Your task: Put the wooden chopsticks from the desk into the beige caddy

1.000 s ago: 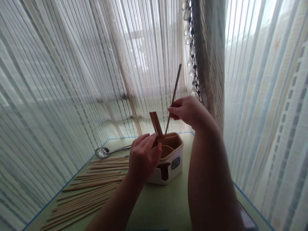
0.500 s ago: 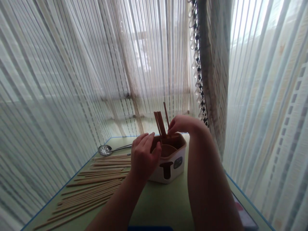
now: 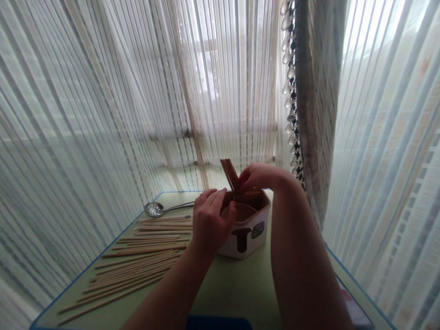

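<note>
A white chopstick holder (image 3: 229, 250) with a brown rim stands on the green table, and several brown chopsticks (image 3: 229, 172) rise from its far compartment, leaning left. My left hand (image 3: 211, 217) lies over the holder's left rim, fingers stretched along it and thumb apart at the near side, gripping it. At the far rim my right hand (image 3: 256, 176) is bent down with its fingertips pinched against the chopsticks; the lower part of what it holds is hidden by the fingers and rim. Several light wooden chopsticks (image 3: 137, 270) lie in rows left of my left arm.
A metal slotted spoon (image 3: 154, 210) lies at the table's far left, its handle running behind my left hand. Sheer striped curtains (image 3: 103, 114) hang round the table. A flat item (image 3: 354, 307) lies by the right edge, and something blue (image 3: 220, 322) shows at the near edge.
The single chopstick that stood tall in my right hand has gone lower, down beside the others. My left hand stays on the holder. The view has shifted slightly.
</note>
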Available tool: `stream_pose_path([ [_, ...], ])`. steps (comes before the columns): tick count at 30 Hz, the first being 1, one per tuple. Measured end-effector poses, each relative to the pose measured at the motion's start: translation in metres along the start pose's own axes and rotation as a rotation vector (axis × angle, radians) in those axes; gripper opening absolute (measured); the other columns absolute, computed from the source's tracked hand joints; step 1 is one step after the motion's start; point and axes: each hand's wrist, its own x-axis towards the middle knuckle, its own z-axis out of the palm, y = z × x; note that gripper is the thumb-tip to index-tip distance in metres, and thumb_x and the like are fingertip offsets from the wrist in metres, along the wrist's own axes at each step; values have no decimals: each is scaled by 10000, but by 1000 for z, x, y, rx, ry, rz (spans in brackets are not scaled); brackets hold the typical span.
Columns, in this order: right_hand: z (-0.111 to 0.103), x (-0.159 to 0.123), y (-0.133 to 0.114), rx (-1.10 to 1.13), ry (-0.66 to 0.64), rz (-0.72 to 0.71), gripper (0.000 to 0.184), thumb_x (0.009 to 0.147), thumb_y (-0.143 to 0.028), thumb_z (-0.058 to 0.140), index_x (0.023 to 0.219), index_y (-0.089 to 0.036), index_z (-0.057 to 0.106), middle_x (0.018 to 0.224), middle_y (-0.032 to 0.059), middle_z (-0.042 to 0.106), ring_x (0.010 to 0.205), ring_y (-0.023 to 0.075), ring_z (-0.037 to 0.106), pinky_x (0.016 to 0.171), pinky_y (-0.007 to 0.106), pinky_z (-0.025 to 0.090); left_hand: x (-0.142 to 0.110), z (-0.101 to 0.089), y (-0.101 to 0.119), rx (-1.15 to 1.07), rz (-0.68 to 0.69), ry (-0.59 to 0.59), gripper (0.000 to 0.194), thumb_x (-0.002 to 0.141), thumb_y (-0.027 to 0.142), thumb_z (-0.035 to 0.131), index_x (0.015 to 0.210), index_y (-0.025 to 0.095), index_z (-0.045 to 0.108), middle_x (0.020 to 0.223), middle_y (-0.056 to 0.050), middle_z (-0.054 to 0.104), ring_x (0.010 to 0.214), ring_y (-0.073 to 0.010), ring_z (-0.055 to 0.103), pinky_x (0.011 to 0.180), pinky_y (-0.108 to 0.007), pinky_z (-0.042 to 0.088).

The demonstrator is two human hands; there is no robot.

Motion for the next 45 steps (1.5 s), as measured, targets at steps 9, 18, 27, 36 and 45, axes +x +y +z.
stream_pose_path([
  [9,-8,-8,2,44,19,18,185,662,-177,659,834,-143,720,775,56,712,670,137,620,591,207,466,-2,-1,0,-11,-26,-17,310,796,274,570,1065,137,639,977,-96,691,1012,-257,576,914,-439,444],
  [18,-2,-4,-10,28,28,-89,183,638,-180,670,813,-158,721,732,30,702,652,126,616,598,208,462,0,0,0,-55,-13,-6,282,802,248,555,1046,134,639,948,-94,682,989,-244,571,908,-428,464],
  [27,3,7,-7,33,-12,-93,345,613,-288,725,948,-207,706,828,24,708,685,148,629,603,226,480,0,0,0,-85,-13,31,282,796,231,563,1042,106,625,946,-107,668,992,-230,567,909,-398,473],
  [36,-2,-4,-14,-63,-24,-63,204,656,-342,685,773,-179,722,722,24,693,629,140,598,552,223,435,-1,-2,5,-92,-40,19,267,797,239,566,1026,124,638,928,-96,681,987,-242,573,907,-429,468],
  [45,-2,2,-5,-145,28,-14,257,593,-388,763,738,-176,750,633,36,677,604,171,619,562,264,446,19,-33,-65,-267,-500,154,341,847,370,479,1026,131,643,993,-92,700,951,-189,632,837,-341,494],
])
